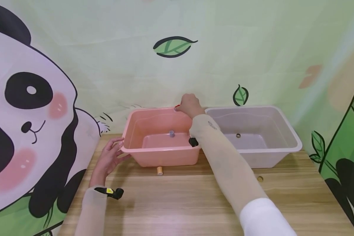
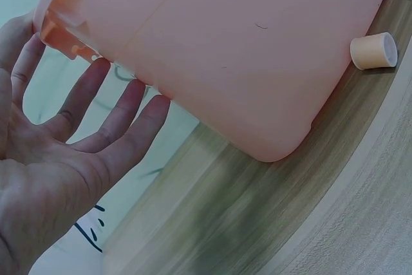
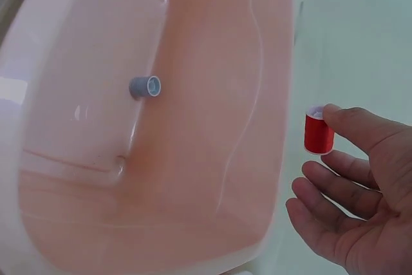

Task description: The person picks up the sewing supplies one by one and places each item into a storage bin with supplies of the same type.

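The right hand (image 1: 189, 104) pinched a red spool (image 3: 318, 136) near the pink bin (image 1: 171, 158); the left hand (image 1: 109, 158), fingers extended, touched the bin, its yellow wrist label (image 1: 109, 191) unreadable.

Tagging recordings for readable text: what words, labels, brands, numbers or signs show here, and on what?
None can be read.
Yellow label on the black left-wrist strap: too small.
Dark mark on the sheer beige right sleeve: too blurred to tell whether it is lettering.
Pink plastic bin, red thread spool: no text visible.
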Action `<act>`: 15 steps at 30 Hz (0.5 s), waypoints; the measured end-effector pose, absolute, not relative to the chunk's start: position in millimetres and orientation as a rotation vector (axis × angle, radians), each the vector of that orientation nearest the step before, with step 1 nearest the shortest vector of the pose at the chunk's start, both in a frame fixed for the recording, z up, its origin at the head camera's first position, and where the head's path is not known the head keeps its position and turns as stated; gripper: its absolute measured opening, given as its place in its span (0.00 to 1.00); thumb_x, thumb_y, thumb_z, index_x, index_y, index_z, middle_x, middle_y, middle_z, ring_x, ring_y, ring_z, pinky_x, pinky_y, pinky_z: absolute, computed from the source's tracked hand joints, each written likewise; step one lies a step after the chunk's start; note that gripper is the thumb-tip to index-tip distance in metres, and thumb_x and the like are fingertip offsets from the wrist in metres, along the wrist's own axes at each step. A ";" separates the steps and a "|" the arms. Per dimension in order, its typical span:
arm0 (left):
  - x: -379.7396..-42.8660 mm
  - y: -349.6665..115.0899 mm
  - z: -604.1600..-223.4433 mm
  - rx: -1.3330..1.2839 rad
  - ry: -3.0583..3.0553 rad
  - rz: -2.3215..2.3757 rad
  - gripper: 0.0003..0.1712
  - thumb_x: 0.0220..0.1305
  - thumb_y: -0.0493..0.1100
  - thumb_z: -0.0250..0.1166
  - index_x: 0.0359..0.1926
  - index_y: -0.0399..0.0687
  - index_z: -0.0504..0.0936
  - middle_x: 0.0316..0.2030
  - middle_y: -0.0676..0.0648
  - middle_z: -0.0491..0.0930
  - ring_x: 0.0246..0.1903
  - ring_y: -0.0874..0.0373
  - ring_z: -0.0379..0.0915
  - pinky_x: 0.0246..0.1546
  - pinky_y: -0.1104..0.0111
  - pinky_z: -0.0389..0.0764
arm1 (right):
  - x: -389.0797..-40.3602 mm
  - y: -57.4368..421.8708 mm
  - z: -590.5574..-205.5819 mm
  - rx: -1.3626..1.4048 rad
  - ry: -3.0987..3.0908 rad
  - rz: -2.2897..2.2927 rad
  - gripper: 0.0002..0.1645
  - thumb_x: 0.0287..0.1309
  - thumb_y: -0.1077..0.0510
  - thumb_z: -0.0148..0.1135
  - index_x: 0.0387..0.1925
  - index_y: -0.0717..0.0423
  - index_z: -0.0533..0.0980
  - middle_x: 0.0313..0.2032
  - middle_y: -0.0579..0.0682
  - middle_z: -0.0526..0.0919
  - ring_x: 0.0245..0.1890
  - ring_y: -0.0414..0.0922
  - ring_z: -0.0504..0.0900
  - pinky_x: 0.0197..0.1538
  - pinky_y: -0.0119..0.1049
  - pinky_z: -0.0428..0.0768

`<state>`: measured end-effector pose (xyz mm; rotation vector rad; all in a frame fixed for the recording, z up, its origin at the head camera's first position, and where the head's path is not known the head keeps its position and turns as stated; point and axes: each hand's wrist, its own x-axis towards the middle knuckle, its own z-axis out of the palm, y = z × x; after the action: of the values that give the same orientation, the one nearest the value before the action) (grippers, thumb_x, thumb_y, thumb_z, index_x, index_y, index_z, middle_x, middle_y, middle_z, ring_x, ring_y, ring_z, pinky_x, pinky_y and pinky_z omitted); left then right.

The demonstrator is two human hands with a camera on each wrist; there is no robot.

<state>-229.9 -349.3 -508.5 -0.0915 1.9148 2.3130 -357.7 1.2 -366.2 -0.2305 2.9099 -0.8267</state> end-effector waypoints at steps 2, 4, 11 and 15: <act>-229.9 -349.5 -508.5 -0.095 1.918 2.315 0.13 0.75 0.50 0.60 0.58 0.61 0.74 0.64 0.51 0.69 0.56 0.52 0.78 0.54 0.49 0.81 | -358.4 -0.7 -364.4 -0.233 2.924 -0.813 0.16 0.61 0.50 0.72 0.36 0.60 0.81 0.35 0.52 0.83 0.36 0.47 0.78 0.44 0.39 0.80; -229.8 -349.7 -508.1 -0.086 1.913 2.318 0.14 0.76 0.49 0.60 0.58 0.60 0.74 0.64 0.50 0.69 0.57 0.52 0.78 0.55 0.49 0.80 | -358.7 -2.0 -363.7 -0.237 2.928 -0.801 0.16 0.61 0.50 0.72 0.37 0.60 0.81 0.36 0.53 0.83 0.37 0.47 0.78 0.46 0.39 0.81; -230.0 -349.1 -507.9 -0.058 1.907 2.329 0.12 0.76 0.48 0.59 0.57 0.60 0.74 0.63 0.50 0.69 0.56 0.52 0.79 0.57 0.46 0.78 | -357.9 -1.1 -368.5 -0.234 2.903 -0.821 0.18 0.61 0.49 0.72 0.39 0.60 0.82 0.38 0.53 0.84 0.39 0.48 0.80 0.48 0.41 0.83; -229.3 -349.5 -508.5 -0.044 1.888 2.339 0.11 0.77 0.46 0.58 0.57 0.60 0.75 0.63 0.49 0.69 0.55 0.51 0.79 0.59 0.44 0.75 | -359.7 0.2 -373.3 -0.231 2.897 -0.818 0.18 0.62 0.48 0.71 0.40 0.60 0.82 0.39 0.53 0.85 0.38 0.47 0.79 0.47 0.40 0.82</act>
<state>-229.3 -349.5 -508.5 -0.0440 1.8877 2.3389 -359.7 0.2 -373.3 -0.2308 2.8970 -0.8181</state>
